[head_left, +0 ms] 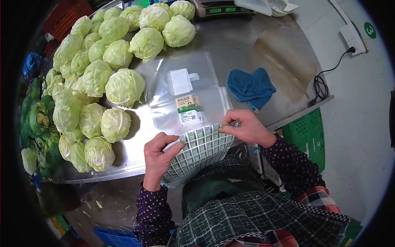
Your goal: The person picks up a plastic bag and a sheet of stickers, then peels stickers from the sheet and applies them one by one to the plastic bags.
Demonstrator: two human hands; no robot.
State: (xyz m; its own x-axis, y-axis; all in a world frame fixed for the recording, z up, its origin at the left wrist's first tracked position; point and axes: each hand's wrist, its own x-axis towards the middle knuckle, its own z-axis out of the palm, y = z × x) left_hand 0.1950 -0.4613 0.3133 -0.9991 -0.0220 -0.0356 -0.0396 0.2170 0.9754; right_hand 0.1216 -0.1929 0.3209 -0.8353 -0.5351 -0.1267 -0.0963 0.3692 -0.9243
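Observation:
Between my hands, at the table's front edge, hangs a sheet of small green-and-white labels (197, 150). My left hand (160, 154) pinches its upper left corner, with something white between the fingers. At the upper right corner, my right hand (245, 127) is closed on the sheet, and a small grey item shows at its fingertips. Just beyond the sheet, clear plastic bags (160, 109) lie flat on the metal table. On them are a printed green-and-white label (189, 111) and a blank white paper (180, 81).
Many cabbages (125, 87) cover the table's left side. A blue cloth (251, 86) lies right of the bags. Behind are a scale (220, 10) and a white basket (279, 7). A black cable (321, 86) hangs by the right edge, above a green crate (306, 131).

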